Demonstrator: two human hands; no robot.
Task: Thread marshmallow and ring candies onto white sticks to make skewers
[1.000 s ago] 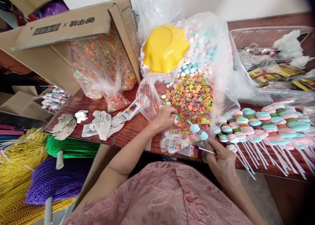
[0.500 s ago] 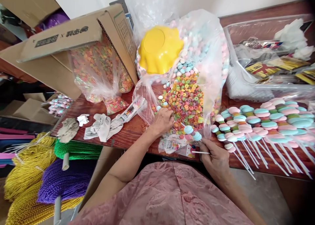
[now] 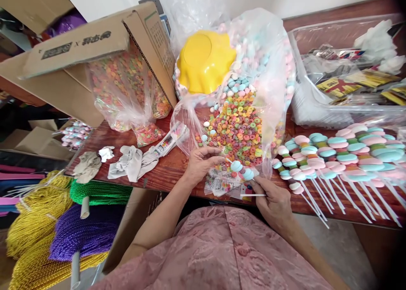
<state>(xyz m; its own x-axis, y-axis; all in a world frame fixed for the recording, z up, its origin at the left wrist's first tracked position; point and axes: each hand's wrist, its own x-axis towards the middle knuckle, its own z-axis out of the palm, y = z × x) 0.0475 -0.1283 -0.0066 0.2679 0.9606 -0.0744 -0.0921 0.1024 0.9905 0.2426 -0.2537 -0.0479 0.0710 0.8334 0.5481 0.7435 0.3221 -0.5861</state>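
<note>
Holding a thin white stick threaded with pale blue, flattened candies (image 3: 236, 166) in the right hand (image 3: 274, 199), with fingers closed just below the lower candy. Pointing its bare tip up-left, over the near edge of the red-brown wooden bench (image 3: 171, 171). Showing also a white length of stick (image 3: 252, 195) out to the left from the same hand; cannot tell whether part of the same stick.

Hovering the left hand (image 3: 201, 165) just beside the bare tip, with thumb and forefinger narrowly spaced; cannot tell whether pinching anything small.

Noted beyond both hands: spread of orange, yellow, green and red ring-shaped candies (image 3: 241, 125). Behind it, partly under clear plastic film, loose pink, white and blue rounded candies (image 3: 241, 85), near an upturned glossy yellow bowl with a wavy rim (image 3: 206, 59).

To the right of the right hand: rows of candy-strung sticks with white ends toward the near edge (image 3: 342, 154). To the left of the left hand: crumpled pale grey cloth (image 3: 127, 163), lying flat on the bench.
</note>
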